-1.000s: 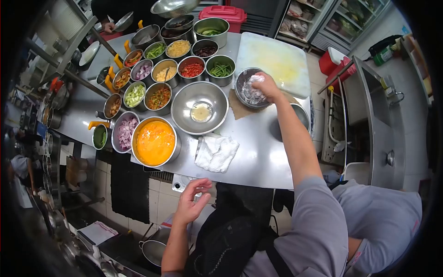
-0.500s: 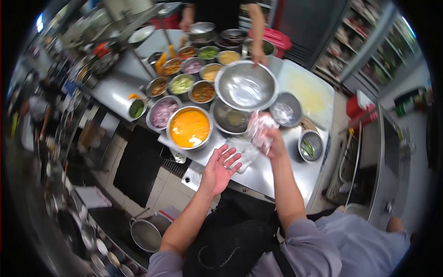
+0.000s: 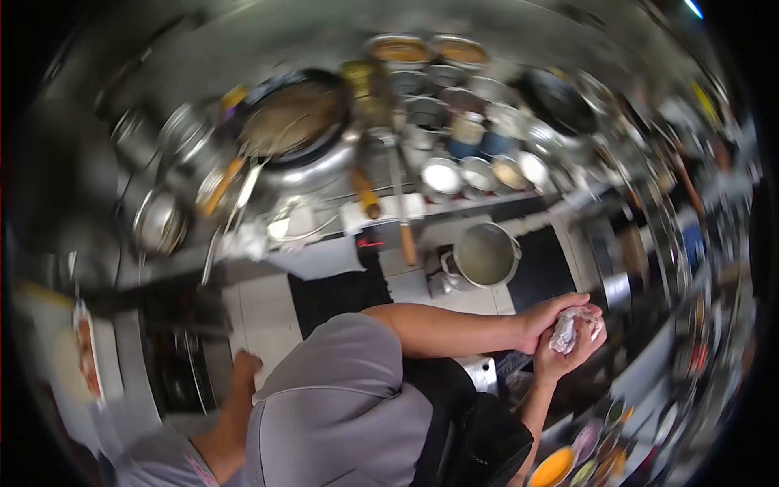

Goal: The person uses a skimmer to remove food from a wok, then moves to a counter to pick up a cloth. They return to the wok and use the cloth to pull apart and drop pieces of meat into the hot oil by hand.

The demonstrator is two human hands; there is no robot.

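we had both hands together, the left hand (image 3: 548, 320) and the right hand (image 3: 571, 359) clamped on a white-coated lump (image 3: 573, 328) from either side. pinkish patches showed through its pale covering, but we could not tell exactly what it was. we held it right of the middle of the view, out over the gap between the stove side and the worktop. our left forearm (image 3: 454, 330) reached across from a grey sleeve (image 3: 324, 406), while our right forearm (image 3: 537, 410) came up from the bottom.

just ahead of our hands we saw a two-handled metal pot (image 3: 466, 243), with a black floor mat (image 3: 548, 264) beside it and a second mat (image 3: 341, 300) to its left. past these, along the stove side, we made out a wide dark wok (image 3: 296, 122), a long utensil with a wooden handle (image 3: 408, 242) pointing our way, a white cloth (image 3: 381, 213) near that handle, and a cluster of small metal tins (image 3: 442, 174), all somewhat blurred. at the lower right we had a round of orange liquid (image 3: 553, 468) in its pot, near a container of purplish pieces (image 3: 586, 441). at the lower left a co-worker's forearm (image 3: 227, 422) showed, well apart from ours.
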